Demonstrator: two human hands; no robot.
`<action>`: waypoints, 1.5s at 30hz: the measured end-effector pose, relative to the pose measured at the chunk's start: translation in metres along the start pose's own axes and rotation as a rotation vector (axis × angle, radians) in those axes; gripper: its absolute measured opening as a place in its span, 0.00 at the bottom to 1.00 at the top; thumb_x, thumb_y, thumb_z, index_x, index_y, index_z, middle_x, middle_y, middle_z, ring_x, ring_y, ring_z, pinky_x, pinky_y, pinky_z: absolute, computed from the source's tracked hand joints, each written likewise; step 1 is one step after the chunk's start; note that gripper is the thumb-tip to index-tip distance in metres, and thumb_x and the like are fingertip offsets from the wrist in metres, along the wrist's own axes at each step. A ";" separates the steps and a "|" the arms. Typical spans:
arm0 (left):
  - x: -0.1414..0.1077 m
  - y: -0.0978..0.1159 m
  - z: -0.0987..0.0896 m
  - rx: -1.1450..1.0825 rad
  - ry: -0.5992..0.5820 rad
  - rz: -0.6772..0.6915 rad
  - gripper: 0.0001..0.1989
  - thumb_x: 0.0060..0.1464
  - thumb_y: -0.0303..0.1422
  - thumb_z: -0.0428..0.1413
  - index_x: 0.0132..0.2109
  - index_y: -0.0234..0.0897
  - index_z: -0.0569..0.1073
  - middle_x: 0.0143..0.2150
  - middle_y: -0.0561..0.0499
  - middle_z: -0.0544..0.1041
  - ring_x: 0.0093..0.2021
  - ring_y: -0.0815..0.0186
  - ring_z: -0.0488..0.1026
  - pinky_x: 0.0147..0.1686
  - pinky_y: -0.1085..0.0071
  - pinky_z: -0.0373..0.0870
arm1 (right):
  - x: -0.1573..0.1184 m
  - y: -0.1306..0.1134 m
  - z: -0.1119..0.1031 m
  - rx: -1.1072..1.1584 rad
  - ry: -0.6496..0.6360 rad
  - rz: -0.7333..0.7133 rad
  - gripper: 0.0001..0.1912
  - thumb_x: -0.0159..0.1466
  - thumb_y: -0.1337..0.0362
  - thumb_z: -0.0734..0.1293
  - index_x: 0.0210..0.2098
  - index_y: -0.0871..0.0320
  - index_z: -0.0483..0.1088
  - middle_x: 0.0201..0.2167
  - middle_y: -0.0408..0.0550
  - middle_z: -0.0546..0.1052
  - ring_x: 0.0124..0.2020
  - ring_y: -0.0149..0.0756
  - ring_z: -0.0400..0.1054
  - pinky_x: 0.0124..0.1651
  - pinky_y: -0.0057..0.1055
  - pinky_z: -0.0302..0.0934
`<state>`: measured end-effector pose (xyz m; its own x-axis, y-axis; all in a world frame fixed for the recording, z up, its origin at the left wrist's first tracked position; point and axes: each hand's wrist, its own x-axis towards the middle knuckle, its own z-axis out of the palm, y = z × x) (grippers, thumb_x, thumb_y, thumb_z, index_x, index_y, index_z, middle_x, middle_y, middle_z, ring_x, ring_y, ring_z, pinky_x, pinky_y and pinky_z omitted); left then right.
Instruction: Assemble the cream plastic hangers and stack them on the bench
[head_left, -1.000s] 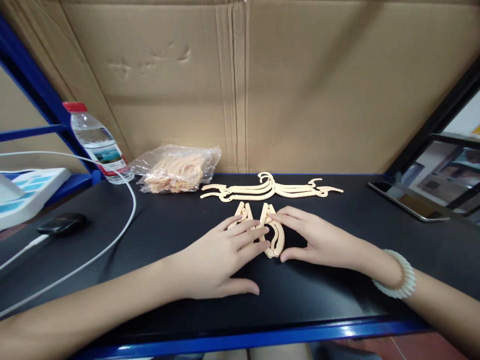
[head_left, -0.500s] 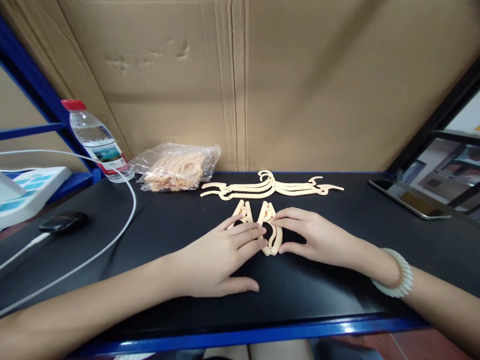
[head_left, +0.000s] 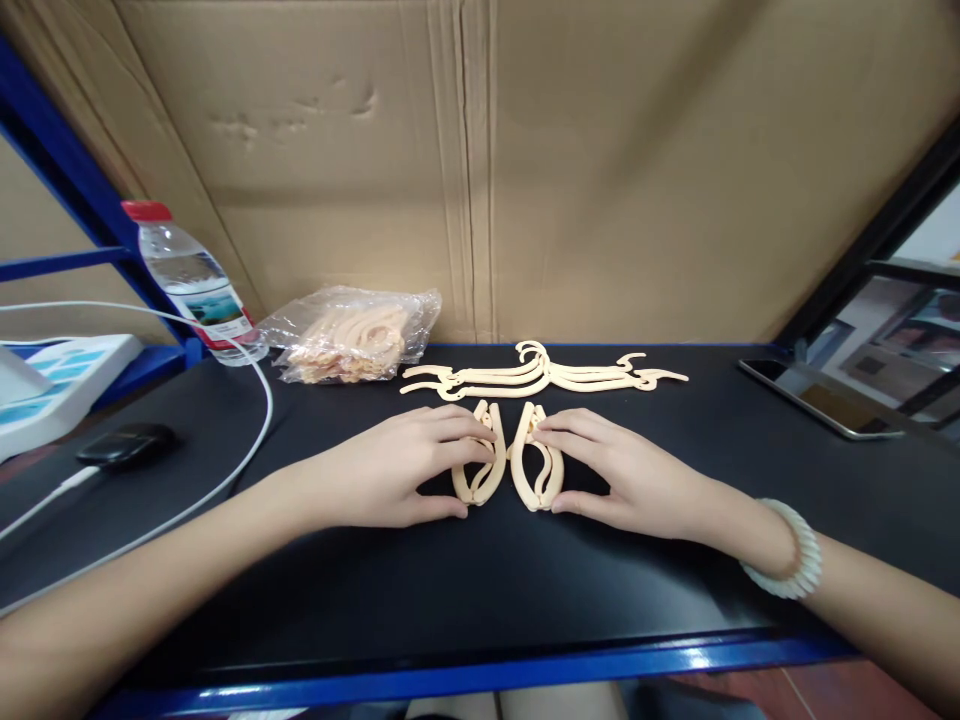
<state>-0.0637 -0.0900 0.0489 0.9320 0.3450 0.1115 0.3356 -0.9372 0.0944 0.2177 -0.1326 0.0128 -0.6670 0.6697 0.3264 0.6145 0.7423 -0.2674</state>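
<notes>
Two folded beige plastic pieces lie side by side on the black table, a narrow gap between them. My left hand [head_left: 409, 462] rests on the outer side of the left folded piece [head_left: 492, 480], its fingertips on the upper part and the thumb near the bottom end. Around the right folded piece [head_left: 519, 478], my right hand [head_left: 622, 462] has its fingertips at the top and its thumb by the lower end. Behind them, two unfolded beige pieces with hooks [head_left: 502, 378] lie in a row, meeting at the middle.
A clear bag of beige pieces [head_left: 352, 338] sits at the back left beside a water bottle [head_left: 206, 295]. A white cable [head_left: 262, 400] curves over the left side near a black device [head_left: 127, 445]. A phone [head_left: 817, 398] lies at the right.
My left hand has moved left, off the right folded piece and onto the outer side of the left one, uncovering both. My right hand has barely shifted.
</notes>
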 end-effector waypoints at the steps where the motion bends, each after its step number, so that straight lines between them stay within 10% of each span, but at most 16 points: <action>1: 0.000 -0.001 0.002 0.003 -0.004 0.010 0.21 0.58 0.36 0.58 0.58 0.41 0.70 0.59 0.46 0.73 0.62 0.54 0.65 0.61 0.57 0.63 | 0.000 0.000 0.001 -0.012 -0.010 -0.001 0.29 0.65 0.52 0.67 0.61 0.59 0.64 0.57 0.57 0.70 0.57 0.47 0.64 0.59 0.45 0.63; 35: 0.002 -0.009 0.016 0.009 0.012 -0.019 0.19 0.61 0.38 0.54 0.57 0.38 0.71 0.58 0.44 0.74 0.61 0.55 0.66 0.60 0.59 0.64 | 0.000 0.005 0.013 -0.002 -0.022 0.050 0.35 0.64 0.50 0.67 0.65 0.60 0.58 0.64 0.59 0.60 0.65 0.47 0.55 0.66 0.44 0.55; 45: 0.000 -0.024 0.003 -0.023 0.232 -0.196 0.14 0.63 0.36 0.50 0.51 0.36 0.73 0.47 0.45 0.78 0.48 0.59 0.74 0.49 0.64 0.69 | 0.003 0.037 0.005 0.150 0.366 0.231 0.17 0.66 0.56 0.64 0.51 0.57 0.71 0.49 0.54 0.76 0.50 0.45 0.71 0.49 0.42 0.69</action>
<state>-0.0710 -0.0677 0.0433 0.7927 0.5239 0.3116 0.5003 -0.8512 0.1584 0.2366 -0.1030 -0.0005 -0.3105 0.7863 0.5342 0.6439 0.5874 -0.4903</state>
